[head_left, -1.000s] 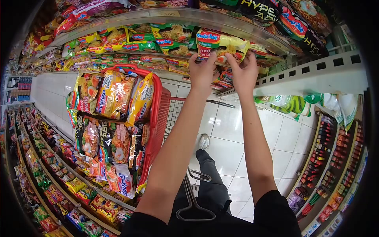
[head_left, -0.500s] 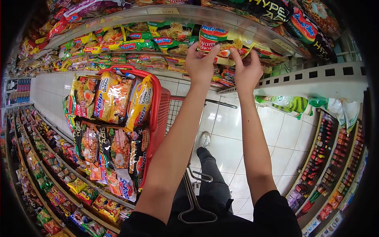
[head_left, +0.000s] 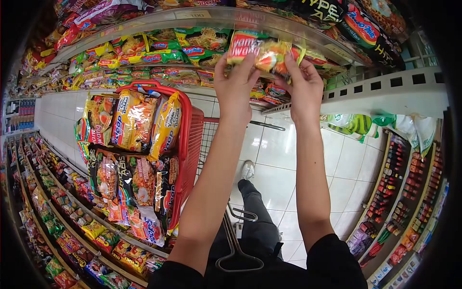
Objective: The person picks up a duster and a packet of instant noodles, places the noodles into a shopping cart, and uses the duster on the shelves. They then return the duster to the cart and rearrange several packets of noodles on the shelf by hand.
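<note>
A noodle packet (head_left: pixel 262 54), red, white and yellow and partly blurred, is held between my two hands in front of the upper shelf. The fingers of my left hand (head_left: pixel 235 84) are closed on its left end. On its right end, my right hand (head_left: pixel 303 86) grips with thumb and fingers. More green and yellow noodle packets (head_left: pixel 204 39) lie on the shelf just left of it.
A red basket (head_left: pixel 192 139) full of noodle packets (head_left: pixel 134 120) sits on a metal trolley at my left. Price-rail shelf edges (head_left: pixel 192 15) run above. A white perforated beam (head_left: pixel 380 91) stands right, shelves of small goods (head_left: pixel 409 192) beyond. Snack shelves (head_left: pixel 82 212) curve along the lower left.
Both hands have pulled the packet slightly down and toward me, away from the shelf, and it is now tilted. The view has shifted slightly.
</note>
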A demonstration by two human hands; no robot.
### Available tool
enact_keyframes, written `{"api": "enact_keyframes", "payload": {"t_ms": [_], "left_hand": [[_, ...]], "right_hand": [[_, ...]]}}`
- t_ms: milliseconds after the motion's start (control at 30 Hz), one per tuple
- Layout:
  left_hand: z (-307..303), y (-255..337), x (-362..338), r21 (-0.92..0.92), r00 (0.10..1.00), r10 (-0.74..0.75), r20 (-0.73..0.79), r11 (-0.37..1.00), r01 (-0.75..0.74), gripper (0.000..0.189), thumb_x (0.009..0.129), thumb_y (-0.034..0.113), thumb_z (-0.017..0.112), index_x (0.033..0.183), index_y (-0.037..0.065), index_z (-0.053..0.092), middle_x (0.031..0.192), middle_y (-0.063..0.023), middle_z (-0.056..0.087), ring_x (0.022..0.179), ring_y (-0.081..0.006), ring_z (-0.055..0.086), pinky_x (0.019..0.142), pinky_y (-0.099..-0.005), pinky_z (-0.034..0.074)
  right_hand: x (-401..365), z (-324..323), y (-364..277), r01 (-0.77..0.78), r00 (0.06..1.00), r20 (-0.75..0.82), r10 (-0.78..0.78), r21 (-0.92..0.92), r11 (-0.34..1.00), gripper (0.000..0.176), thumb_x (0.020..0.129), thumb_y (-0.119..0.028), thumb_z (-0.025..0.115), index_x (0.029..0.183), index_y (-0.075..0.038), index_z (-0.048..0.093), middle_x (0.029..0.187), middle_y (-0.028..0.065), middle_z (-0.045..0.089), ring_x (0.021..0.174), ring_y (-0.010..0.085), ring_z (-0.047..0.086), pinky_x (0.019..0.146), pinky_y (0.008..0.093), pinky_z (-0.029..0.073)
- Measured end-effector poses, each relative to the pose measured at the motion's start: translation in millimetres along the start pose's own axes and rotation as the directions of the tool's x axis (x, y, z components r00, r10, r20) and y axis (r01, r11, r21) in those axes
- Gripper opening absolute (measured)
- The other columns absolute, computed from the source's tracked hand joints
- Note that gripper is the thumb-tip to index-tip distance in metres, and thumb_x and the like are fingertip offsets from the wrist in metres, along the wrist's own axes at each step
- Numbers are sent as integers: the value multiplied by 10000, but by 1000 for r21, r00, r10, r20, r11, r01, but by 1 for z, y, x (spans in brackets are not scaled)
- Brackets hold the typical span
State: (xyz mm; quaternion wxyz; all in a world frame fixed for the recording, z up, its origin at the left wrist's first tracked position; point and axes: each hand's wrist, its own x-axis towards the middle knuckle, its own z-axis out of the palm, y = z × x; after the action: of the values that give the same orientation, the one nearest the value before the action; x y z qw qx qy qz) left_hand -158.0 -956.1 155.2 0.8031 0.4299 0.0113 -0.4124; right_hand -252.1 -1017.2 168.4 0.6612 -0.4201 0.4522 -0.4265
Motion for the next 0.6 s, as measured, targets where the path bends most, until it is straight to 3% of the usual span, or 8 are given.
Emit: {"api": "enact_keyframes", "payload": {"t_ms": [100,133,233,333,433,533,600], "left_hand": [[7,2,-1,-58,1000,-13,10,998,13,610,800,42,642,1289,8,279,1110,-128,515,1028,-218,542,899,-326,474],[9,3,1,-69,999,-34,-1,997,34,599,812,19,618,1297,-6,267,1143,-145,490,1065,-249,532,928,-337,473],[16,4,11,-139,1000,-25,16,990,27,609,819,11,604,1318,-6,255,1181,-154,462,1120,-251,490,959,-337,450],[19,-4,21,-152,1000,13,-3,988,-13,524,842,93,602,1273,-10,322,1155,-149,484,1143,-257,470,969,-345,438],[19,-5,21,-178,962,-227,152,951,253,417,868,216,585,1190,8,423,1129,-132,511,1112,-246,493,957,-350,438],[17,1,21,-114,945,-258,201,952,285,342,876,279,563,1113,44,489,1084,-105,535,1040,-214,520,925,-336,446],[16,3,20,-34,947,-213,240,973,228,310,873,254,564,1099,53,494,1059,-93,538,1006,-205,526,917,-327,446]], "right_hand": [[11,5,6,60,997,-57,-51,181,982,246,815,-161,671,926,7,529,847,76,609,727,95,581,618,241,532],[11,4,7,38,999,-38,-31,202,979,253,809,-128,672,953,15,520,868,81,604,760,103,581,668,263,547],[3,1,10,37,999,-13,-34,292,956,266,813,-111,661,984,26,510,877,88,601,775,114,582,717,280,550],[0,2,9,88,996,-10,-89,275,957,291,823,-112,648,1016,40,493,892,96,598,777,136,588,750,297,550],[9,-4,10,19,1000,-25,-10,389,921,319,838,-161,635,1018,57,488,904,112,598,796,159,596,742,303,553],[13,-10,-4,-12,989,-143,38,176,984,339,857,-248,608,1015,35,510,907,134,611,761,183,626,628,281,545],[17,-18,-5,-8,984,-177,19,60,998,324,863,-264,599,1014,10,514,896,132,625,726,188,642,566,261,521]]}}
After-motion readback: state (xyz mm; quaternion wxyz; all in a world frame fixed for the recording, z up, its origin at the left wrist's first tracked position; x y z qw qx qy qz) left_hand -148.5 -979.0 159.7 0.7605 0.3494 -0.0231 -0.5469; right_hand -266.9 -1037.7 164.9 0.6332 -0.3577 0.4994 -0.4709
